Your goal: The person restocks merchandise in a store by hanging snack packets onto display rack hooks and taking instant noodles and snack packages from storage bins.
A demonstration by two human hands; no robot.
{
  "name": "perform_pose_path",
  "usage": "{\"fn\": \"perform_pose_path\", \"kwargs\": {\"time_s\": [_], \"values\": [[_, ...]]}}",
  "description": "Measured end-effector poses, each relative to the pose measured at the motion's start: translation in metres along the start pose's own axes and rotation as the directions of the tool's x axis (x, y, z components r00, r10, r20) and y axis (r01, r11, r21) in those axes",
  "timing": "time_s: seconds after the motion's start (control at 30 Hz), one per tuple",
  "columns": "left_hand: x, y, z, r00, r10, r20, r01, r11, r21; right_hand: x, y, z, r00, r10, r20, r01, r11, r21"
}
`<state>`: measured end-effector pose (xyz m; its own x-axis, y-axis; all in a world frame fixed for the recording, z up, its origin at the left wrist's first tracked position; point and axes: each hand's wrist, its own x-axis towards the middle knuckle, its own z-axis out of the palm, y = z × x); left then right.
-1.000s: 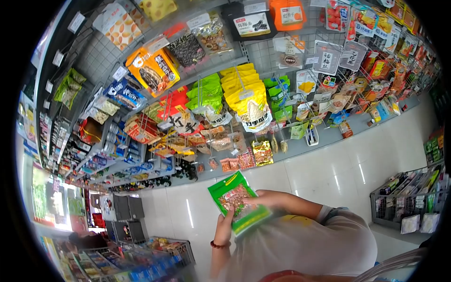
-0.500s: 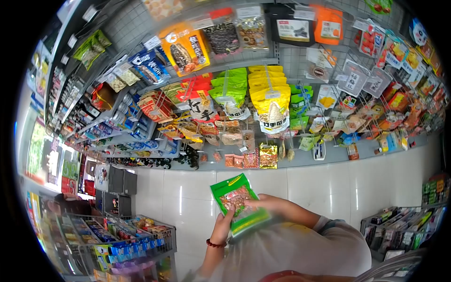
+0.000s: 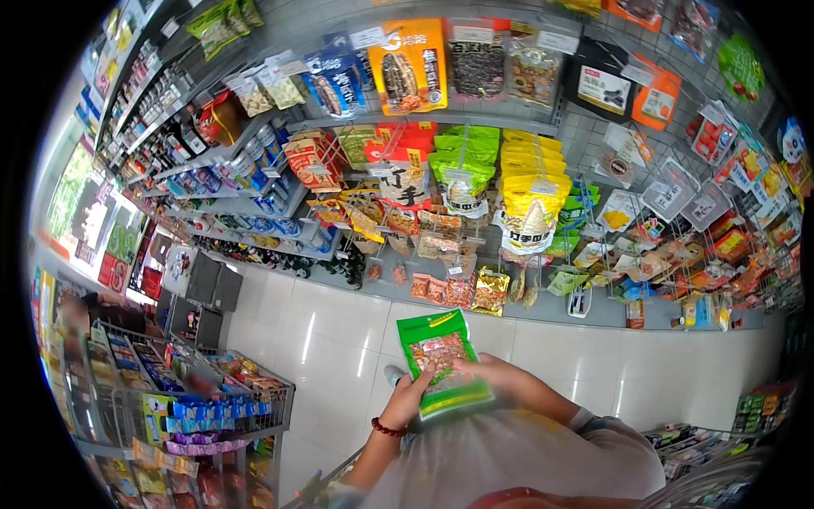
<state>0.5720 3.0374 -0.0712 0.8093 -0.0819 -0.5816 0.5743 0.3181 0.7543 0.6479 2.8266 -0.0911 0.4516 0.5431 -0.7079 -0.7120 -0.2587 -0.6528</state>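
Observation:
A green snack bag (image 3: 465, 394) with a clear window full of brownish-pink pieces is held upright in front of my body. My left hand (image 3: 407, 400), a beaded red bracelet at its wrist, is closed on the bag's left side with the thumb across the front. At the bag's right edge is my right hand (image 3: 496, 375), slightly blurred, its fingertips over the front of the window. The fingers behind the bag are hidden.
A tall shelf rack (image 3: 381, 293) with hanging snack packets stands ahead. Yellow bags (image 3: 534, 199) hang near its middle. A wire basket rack (image 3: 284, 403) of packaged goods is at left, with another person (image 3: 119, 314) beyond it. More goods (image 3: 691, 450) stand at right.
My view has turned to the left, so the shelves sit further right. The bag stands a little straighter and has shifted slightly right in view, with both hands still at it.

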Motion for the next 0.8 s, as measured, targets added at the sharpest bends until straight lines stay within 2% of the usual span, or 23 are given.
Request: {"fn": "perform_pose_path", "kwargs": {"time_s": [0.03,0.17,0.23,0.47,0.5,0.53,0.6,0.8], "values": [[0.002,-0.001,-0.004,1.000,0.000,0.007,0.000,1.000,-0.009,-0.007,-0.012,0.006,0.998,0.028,-0.056,-0.029,0.999,-0.015],[0.009,0.005,-0.019,0.998,0.007,0.069,-0.005,1.000,-0.029,0.015,-0.008,0.009,0.998,0.019,-0.065,-0.019,1.000,-0.001],[0.011,0.010,-0.028,0.997,0.010,0.078,-0.006,0.998,-0.056,0.031,-0.005,0.011,1.000,-0.017,-0.006,0.018,0.992,0.127],[0.014,0.043,-0.065,0.993,0.015,0.113,-0.005,0.997,-0.083,0.034,-0.056,0.057,0.987,-0.020,-0.162,0.032,0.997,0.070],[0.011,0.050,-0.072,0.996,-0.004,0.094,0.009,0.998,-0.060,0.046,-0.056,0.058,0.998,-0.053,-0.034,0.057,0.987,0.151],[0.010,0.058,-0.079,0.997,-0.019,0.077,0.022,0.999,-0.035,0.053,-0.054,0.062,0.999,-0.039,-0.033,0.043,0.989,0.144],[0.007,0.070,-0.092,0.997,0.003,0.075,0.001,0.998,-0.066,0.056,-0.066,0.082,0.990,-0.064,-0.125,0.078,0.990,0.114],[0.019,0.077,-0.146,0.987,0.011,0.161,0.017,0.985,-0.171,0.089,-0.074,0.118,0.984,-0.028,-0.175,0.047,0.994,0.100]]}}
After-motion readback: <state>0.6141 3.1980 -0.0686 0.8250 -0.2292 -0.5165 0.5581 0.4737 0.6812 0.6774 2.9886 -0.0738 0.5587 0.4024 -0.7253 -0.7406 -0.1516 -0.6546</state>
